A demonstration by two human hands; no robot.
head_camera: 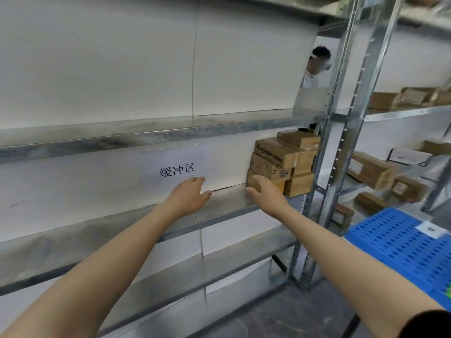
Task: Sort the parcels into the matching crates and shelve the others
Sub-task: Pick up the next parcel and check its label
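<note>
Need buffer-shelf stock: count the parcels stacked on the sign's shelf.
6 parcels: left column's top, middle, bottom; right column's top, middle, bottom. More may hide behind.

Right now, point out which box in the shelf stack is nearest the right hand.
The bottom-left box, on the shelf board itself: the right hand partly covers its front. The other boxes sit above it or farther right.

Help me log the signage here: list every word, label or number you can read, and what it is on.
"缓冲区": white paper sheet on the wall behind the shelf.
Brand print starting with "K": side of the stacked cardboard box; the rest is too blurred.
"4", probably, seen upside down: white tag on the blue crate.
Labels on the right-hand shelf parcels: too blurred to read.
</note>
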